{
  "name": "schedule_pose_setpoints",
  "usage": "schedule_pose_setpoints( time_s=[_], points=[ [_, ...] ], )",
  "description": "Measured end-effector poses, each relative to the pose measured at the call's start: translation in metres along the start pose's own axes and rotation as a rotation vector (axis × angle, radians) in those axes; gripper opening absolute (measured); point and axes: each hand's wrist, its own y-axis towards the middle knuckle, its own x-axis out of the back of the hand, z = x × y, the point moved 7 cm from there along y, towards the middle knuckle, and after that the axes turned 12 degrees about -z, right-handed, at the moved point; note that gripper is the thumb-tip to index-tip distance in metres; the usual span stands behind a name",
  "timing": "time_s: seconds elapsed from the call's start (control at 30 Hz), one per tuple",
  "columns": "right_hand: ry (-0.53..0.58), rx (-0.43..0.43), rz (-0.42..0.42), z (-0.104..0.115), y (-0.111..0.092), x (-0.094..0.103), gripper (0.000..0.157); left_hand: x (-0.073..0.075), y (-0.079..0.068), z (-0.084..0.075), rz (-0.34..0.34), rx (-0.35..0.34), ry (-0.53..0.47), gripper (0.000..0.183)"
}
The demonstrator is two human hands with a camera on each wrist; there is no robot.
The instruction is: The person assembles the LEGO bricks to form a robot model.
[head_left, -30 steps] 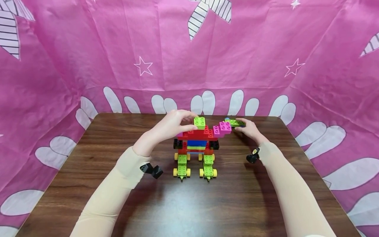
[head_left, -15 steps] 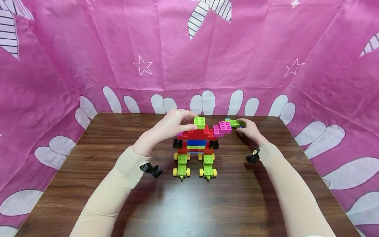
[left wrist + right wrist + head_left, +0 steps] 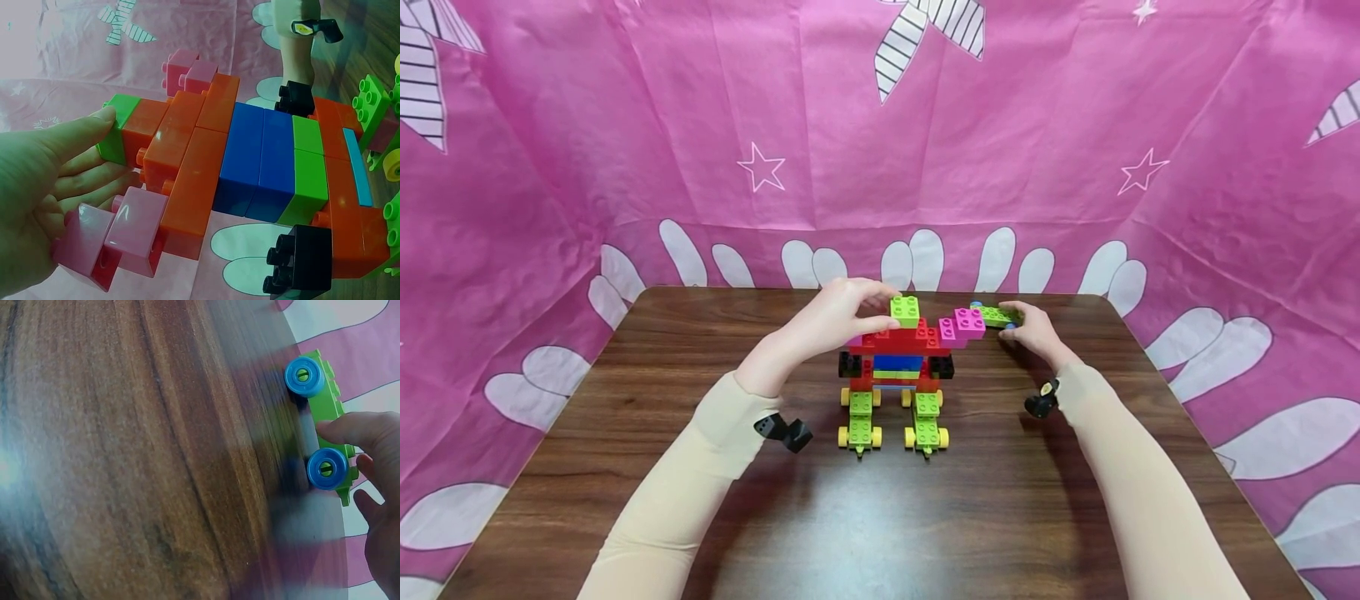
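Observation:
A figure of toy building blocks [image 3: 898, 340] stands upright on two lime wheeled bases with yellow wheels. My left hand [image 3: 829, 318] pinches the lime block [image 3: 905, 310] at its top. Seen from the left wrist, the thumb [image 3: 97, 127] lies on that block [image 3: 119, 145], beside red and pink blocks. Off to the figure's right, my right hand [image 3: 1037, 332] grips a lime toy car base [image 3: 996, 315] with blue wheels. In the right wrist view the thumb [image 3: 350, 429] presses the side of the car base [image 3: 326, 409] between its two visible wheels; the other fingers are partly hidden.
A brown wood-grain table [image 3: 880, 517] lies under everything. Pink printed cloth [image 3: 1022, 125] hangs behind it and at both sides. The car base is near the table's far edge. Black wrist devices [image 3: 784, 431] sit at both cuffs.
The car base has turned slightly and shifted a little to the right and nearer, in my right hand. My left hand and the block figure look the same.

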Motion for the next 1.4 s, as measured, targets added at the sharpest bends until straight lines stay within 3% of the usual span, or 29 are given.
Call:
schedule_pose_setpoints(
  time_s=[0.23, 0.57, 1.17, 1.4],
  points=[
    [-0.008, -0.008, -0.014, 0.0, 0.004, 0.005, 0.062, 0.001, 0.001, -0.001, -0.002, -0.008, 0.004, 0.043],
    [-0.039, -0.015, 0.107, -0.004, 0.011, -0.003, 0.067, -0.001, -0.002, 0.0, 0.012, 0.013, 0.012, 0.043],
    [-0.076, 0.046, 0.111, -0.008, 0.015, -0.014, 0.057, -0.001, -0.001, -0.002, 0.013, -0.002, 0.017, 0.043],
    [-0.066, 0.063, 0.107, -0.008, 0.014, -0.017, 0.068, -0.001, -0.001, 0.0, 0.011, 0.005, 0.013, 0.043]
  ],
)
